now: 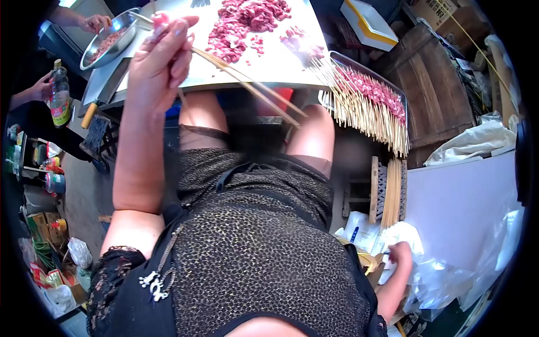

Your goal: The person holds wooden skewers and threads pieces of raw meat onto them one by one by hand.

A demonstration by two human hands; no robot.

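Note:
My left hand (163,62) is raised over the near edge of the white table, its fingers closed around several thin bamboo skewers (247,78). A small pink piece of meat (161,19) shows at its fingertips. Beyond it lies a heap of cut raw meat (241,28) on the tabletop. Low at the right, my right hand (400,253) is curled beside a white plastic bag (407,233); what its fingers hold, if anything, is hidden. A bundle of bare bamboo skewers (393,194) rests on a woven stool just above that hand.
Loaded meat skewers (370,101) fill a metal tray at the table's right. A knife (104,92) lies by the left edge. Another person's hand (96,23) is at a metal bowl (115,48) of meat; a further hand (42,89) holds an oil bottle (60,95).

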